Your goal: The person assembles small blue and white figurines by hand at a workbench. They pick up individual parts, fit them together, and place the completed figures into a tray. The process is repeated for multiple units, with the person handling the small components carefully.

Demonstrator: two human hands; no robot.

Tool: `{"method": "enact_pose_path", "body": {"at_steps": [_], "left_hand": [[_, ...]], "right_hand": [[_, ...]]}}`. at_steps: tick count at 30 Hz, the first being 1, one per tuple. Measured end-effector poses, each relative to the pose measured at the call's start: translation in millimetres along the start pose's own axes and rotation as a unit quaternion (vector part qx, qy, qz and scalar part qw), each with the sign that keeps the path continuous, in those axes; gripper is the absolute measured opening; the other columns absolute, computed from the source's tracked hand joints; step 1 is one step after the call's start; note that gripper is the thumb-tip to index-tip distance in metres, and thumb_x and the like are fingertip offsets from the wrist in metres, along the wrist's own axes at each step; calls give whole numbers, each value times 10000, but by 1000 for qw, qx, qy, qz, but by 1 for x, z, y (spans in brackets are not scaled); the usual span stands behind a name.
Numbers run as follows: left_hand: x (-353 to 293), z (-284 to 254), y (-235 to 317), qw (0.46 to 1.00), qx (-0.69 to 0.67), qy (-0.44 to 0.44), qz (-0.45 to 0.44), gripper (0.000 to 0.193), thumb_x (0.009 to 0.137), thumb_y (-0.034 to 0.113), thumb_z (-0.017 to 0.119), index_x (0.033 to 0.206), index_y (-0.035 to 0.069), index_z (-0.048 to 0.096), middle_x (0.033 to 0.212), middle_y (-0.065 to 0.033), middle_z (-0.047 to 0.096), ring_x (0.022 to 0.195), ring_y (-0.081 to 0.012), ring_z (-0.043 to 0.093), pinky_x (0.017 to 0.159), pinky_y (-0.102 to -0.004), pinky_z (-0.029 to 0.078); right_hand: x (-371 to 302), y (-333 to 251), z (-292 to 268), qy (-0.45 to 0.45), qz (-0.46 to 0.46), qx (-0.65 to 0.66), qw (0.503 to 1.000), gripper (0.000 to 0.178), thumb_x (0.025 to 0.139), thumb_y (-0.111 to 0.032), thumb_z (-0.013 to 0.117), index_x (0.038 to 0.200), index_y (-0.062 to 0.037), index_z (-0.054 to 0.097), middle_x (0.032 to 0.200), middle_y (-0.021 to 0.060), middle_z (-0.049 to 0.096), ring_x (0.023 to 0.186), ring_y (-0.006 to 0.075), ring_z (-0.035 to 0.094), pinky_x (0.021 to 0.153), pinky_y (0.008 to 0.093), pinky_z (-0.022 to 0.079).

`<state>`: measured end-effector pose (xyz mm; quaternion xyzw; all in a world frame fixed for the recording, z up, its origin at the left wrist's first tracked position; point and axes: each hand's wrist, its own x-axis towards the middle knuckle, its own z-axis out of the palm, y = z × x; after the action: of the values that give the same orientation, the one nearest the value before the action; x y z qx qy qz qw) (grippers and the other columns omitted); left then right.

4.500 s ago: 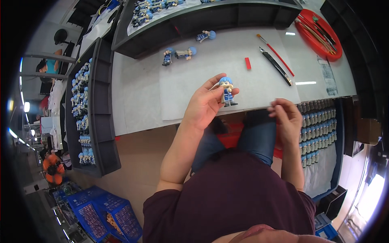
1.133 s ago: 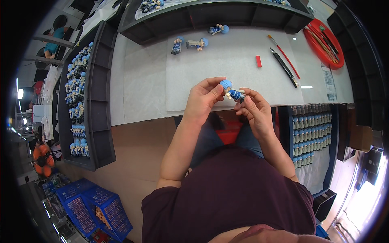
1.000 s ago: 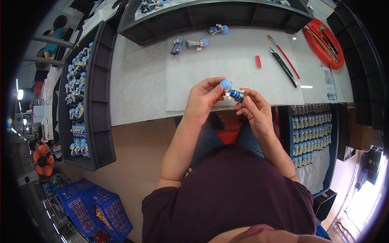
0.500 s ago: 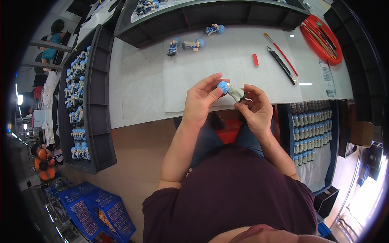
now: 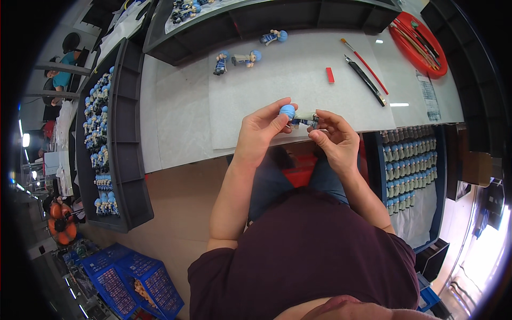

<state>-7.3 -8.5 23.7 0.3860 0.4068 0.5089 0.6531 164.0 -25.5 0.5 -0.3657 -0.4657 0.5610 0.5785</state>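
Observation:
Above the near edge of the table, a small figurine (image 5: 303, 118) with a round blue head and a pale and dark-blue body lies sideways between my hands. My left hand (image 5: 260, 132) pinches its head end with thumb and fingers. The foot end is between the thumb and fingertips of my right hand (image 5: 338, 141). Farther off on white paper lie three similar figurines: a dark-blue one (image 5: 221, 63), a paler one (image 5: 247, 58) and another blue one (image 5: 274, 37).
Right of the figurines lie a red block (image 5: 330, 75), a black pen-like tool (image 5: 365, 81) and a red-handled brush (image 5: 365, 66). A red tray (image 5: 438, 68) holds brushes. Black crates stand at the back (image 5: 298, 19) and left (image 5: 125, 154); a blue-edged tray (image 5: 424, 221) holds rows of figurines at right.
The figurine has been turned about its length, so its dark-blue side shows where the pale side did. Both hands stay in nearly the same place. The view has shifted slightly.

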Motion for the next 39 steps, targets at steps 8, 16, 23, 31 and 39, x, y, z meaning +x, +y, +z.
{"method": "enact_pose_path", "body": {"at_steps": [8, 16, 23, 31, 39], "left_hand": [[2, 0, 2, 999, 38, 20, -14, 323, 824, 251, 646, 1013, -8, 602, 814, -60, 626, 634, -87, 549, 547, -193, 435], [2, 2, 2, 997, 62, 52, -18, 337, 789, 345, 670, 865, 24, 603, 721, -23, 589, 565, -72, 515, 483, -184, 387], [1, 0, -1, 1000, 23, 16, -13, 254, 843, 204, 627, 986, -5, 609, 753, -26, 589, 633, -76, 521, 546, -188, 406], [1, 4, -1, 996, 42, -73, 16, 252, 820, 32, 592, 1065, -27, 590, 1006, -116, 621, 850, -119, 570, 754, -231, 459], [0, 14, 8, 976, 79, -192, 61, 348, 726, -164, 511, 1015, -9, 626, 1084, -129, 601, 995, -188, 559, 887, -314, 437]], "right_hand": [[-2, -2, -9, -34, 214, 97, 972, 348, 888, -299, 546, 922, 47, 572, 789, 137, 631, 624, 141, 624, 529, 207, 502], [-5, -1, -5, -36, 271, 112, 955, 441, 895, -398, 503, 867, 37, 567, 771, 150, 642, 539, 124, 614, 448, 174, 465], [-6, -3, -5, -46, 279, 142, 949, 442, 924, -388, 441, 1003, 42, 505, 845, 201, 622, 628, 189, 641, 491, 230, 517], [-4, 0, -17, -51, 301, 217, 927, 478, 936, -388, 400, 1081, 62, 473, 903, 211, 606, 713, 226, 637, 578, 257, 526], [0, -13, -39, -88, 218, 139, 962, 333, 887, -234, 531, 1017, 70, 569, 849, 140, 631, 710, 173, 623, 620, 240, 502]]}}
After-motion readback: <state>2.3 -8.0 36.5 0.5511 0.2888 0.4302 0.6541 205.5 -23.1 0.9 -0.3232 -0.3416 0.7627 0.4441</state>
